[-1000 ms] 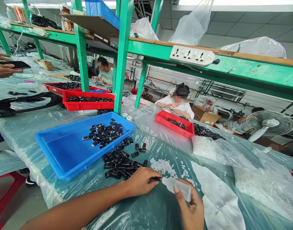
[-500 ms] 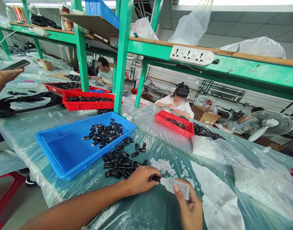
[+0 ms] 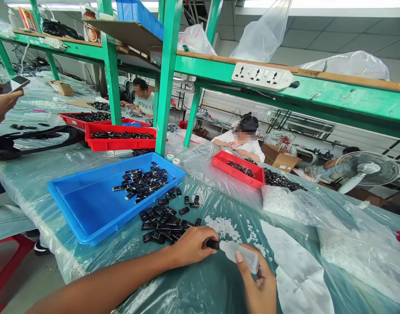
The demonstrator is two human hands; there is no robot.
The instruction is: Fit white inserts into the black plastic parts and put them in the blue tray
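Between thumb and fingers my left hand (image 3: 193, 245) pinches a small black plastic piece (image 3: 213, 244). My right hand (image 3: 259, 279) is closed around a translucent squeeze bottle (image 3: 241, 255), tilted so its nozzle points left at the black piece; whether they touch I cannot tell. Just behind my left hand lies a heap of black pieces (image 3: 160, 222) on the plastic-covered table (image 3: 186, 292). Small white bits (image 3: 224, 227) are scattered beyond the bottle. A blue tray (image 3: 91, 213) on the left holds more black pieces at its right end.
A white cloth (image 3: 299, 270) lies right of my right hand, with clear bags of white bits (image 3: 357, 248) beyond. Red trays (image 3: 239, 170) stand farther back. Green shelf posts (image 3: 167, 78) rise from the table. A person's hand (image 3: 3, 104) holds a phone at far left; other people sit opposite.
The bottle's nozzle has shifted slightly right, and the black piece shows more of its face. At the far left, the other person's phone has tilted and moved left, with a second hand on it.
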